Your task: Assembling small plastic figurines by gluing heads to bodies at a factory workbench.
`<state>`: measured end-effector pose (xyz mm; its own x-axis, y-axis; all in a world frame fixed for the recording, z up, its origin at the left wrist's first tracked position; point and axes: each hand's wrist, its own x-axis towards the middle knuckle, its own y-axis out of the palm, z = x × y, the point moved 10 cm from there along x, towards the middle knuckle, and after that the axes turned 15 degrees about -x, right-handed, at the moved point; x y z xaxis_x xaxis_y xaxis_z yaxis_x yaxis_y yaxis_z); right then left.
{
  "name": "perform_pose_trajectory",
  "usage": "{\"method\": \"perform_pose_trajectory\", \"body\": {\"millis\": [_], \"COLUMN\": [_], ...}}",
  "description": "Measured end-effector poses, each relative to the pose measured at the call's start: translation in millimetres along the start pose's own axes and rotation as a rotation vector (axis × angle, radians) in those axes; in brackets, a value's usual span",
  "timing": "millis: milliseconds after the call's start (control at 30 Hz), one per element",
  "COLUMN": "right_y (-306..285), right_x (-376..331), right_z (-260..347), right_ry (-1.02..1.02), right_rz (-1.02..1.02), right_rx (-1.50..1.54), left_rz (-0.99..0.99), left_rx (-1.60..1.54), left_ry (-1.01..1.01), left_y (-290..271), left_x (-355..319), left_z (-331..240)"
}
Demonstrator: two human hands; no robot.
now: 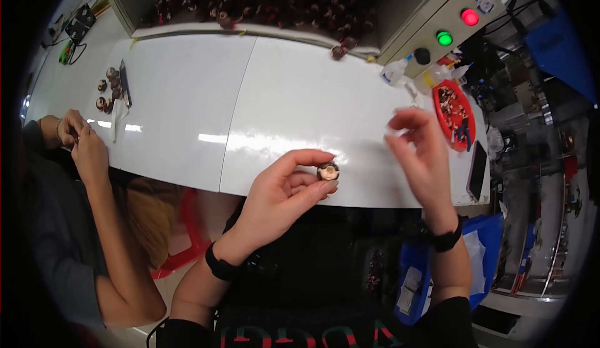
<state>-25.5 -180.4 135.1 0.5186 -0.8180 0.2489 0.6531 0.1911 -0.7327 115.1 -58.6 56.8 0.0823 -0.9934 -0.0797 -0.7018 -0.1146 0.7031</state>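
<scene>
My left hand holds a small round piece, dark brown outside with a cream-coloured face and a hollow in it, between thumb and fingertips just over the front edge of the white table. To its right, my right hand is raised above the tabletop, fingers curled and thumb apart from them. Nothing shows between those fingers, though they are slightly blurred. A red tray with small brown and cream bits lies beyond the right hand, and blue-handled pliers rest in it.
A box-like cabinet at the back holds many brown pieces; its side has red and green lights. Bottles stand beside it. A phone lies at the right edge, above a blue bin. At left, a co-worker's hands are near several brown pieces.
</scene>
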Motion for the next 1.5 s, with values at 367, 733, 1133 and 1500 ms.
{"method": "perform_pose_trajectory", "body": {"millis": [367, 733, 1133, 1500], "right_y": [77, 68, 71, 74], "right_x": [-43, -45, -45, -42], "right_z": [12, 17, 9, 8], "right_ry": [-0.094, -0.192, -0.067, -0.037], "right_rz": [0.196, 0.164, 0.202, 0.262], "right_rx": [0.617, 0.510, 0.654, 0.637], "left_rz": [0.051, 0.050, 0.047, 0.054], "left_rx": [0.099, 0.051, 0.178, 0.195], "left_ry": [0.026, 0.029, 0.018, 0.041], "left_y": [7, 3, 3, 6], "left_x": [1, 5, 5, 4], "left_z": [-2, 1, 2, 3]}}
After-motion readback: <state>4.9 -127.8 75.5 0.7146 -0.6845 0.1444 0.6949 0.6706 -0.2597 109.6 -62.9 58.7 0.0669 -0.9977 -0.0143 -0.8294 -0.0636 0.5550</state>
